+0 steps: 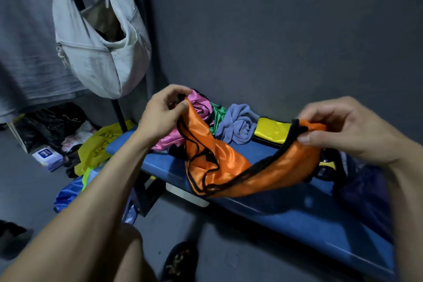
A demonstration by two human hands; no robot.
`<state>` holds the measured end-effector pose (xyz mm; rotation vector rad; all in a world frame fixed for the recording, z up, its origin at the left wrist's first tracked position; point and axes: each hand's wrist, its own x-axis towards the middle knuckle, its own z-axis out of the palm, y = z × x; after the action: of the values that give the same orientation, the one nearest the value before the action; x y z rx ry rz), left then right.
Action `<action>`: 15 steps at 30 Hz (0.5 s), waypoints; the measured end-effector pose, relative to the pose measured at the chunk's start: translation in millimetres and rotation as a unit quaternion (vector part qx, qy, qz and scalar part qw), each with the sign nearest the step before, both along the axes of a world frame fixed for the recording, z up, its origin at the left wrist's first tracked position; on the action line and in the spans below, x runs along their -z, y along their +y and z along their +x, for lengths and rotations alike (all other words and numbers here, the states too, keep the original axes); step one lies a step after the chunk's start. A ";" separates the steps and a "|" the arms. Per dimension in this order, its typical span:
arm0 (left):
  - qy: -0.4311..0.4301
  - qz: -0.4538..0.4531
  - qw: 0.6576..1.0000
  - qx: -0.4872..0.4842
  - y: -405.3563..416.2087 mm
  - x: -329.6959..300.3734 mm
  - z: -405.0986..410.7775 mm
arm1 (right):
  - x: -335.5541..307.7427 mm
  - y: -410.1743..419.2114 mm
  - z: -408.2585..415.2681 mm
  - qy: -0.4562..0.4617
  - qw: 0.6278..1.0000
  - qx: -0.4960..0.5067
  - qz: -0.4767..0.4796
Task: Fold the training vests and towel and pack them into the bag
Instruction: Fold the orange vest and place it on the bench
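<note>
An orange satin vest (231,167) with black trim hangs stretched between my hands above a blue bench (297,208). My left hand (162,112) pinches one end of it at the top left. My right hand (343,126) pinches the other end at the right. Behind the vest on the bench lie a pink vest (199,103), a green vest (217,117), a crumpled blue-grey towel (240,126) and a yellow vest (273,130). A dark bag (364,190) sits at the bench's right end, partly hidden by my right forearm.
A pale cloth bag (100,52) hangs from a rack at the upper left beside a grey garment (27,41). On the floor to the left lie a yellow plastic bag (98,149), blue fabric (66,194), dark bags and a small box. A grey wall stands behind the bench.
</note>
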<state>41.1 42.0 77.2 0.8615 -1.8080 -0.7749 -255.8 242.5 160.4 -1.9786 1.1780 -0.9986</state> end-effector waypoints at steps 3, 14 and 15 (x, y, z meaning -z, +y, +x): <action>-0.091 -0.095 0.975 0.179 26.2 -63.5 -4.8 | -19.0 11.1 19.1 0.016 0.998 -0.052 -0.011; -0.208 -0.072 0.914 0.340 100.3 -149.9 -18.7 | -45.9 34.2 59.5 0.065 0.995 0.020 -0.080; -0.208 -0.062 0.913 0.346 104.1 -147.9 -19.9 | -46.7 35.7 61.5 0.058 0.995 0.030 -0.079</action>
<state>21.2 146.0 225.1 0.2870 -2.5698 -0.9398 -194.3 278.3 207.1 -2.1620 1.2617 -1.0460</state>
